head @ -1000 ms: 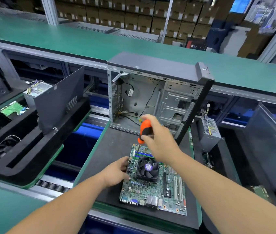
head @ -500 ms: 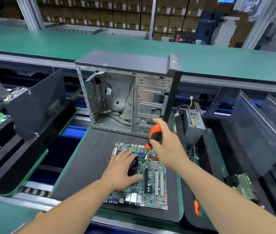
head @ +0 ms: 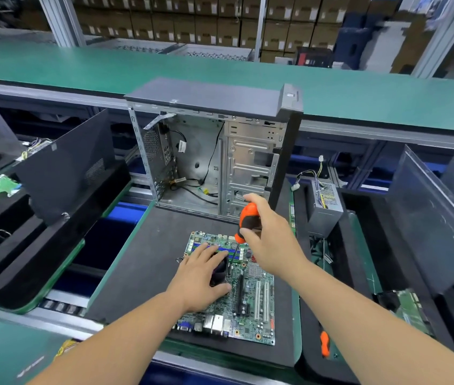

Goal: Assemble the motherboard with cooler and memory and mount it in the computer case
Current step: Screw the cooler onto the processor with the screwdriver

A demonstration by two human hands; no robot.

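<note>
A green motherboard (head: 256,309) lies flat on a black mat (head: 148,262) in front of me. My left hand (head: 200,276) rests palm-down on the black cooler (head: 220,269), which it mostly hides. My right hand (head: 270,243) grips an orange-and-black screwdriver (head: 246,220), held upright with its shaft pointing down at the board beside the cooler. The blue memory slots (head: 231,250) run along the board's far edge. Behind the board stands the open computer case (head: 250,162), its inside bare metal with loose black cables.
A grey power supply (head: 324,209) with loose wires stands right of the case. A second orange screwdriver (head: 324,343) lies at the mat's right edge. Black foam trays (head: 11,262) and a dark side panel (head: 61,168) sit left; more panels (head: 431,218) lean right.
My left hand moved from the board's left edge onto the cooler. The right hand, still holding the screwdriver, shifted to the cooler's right side. My view swung left.
</note>
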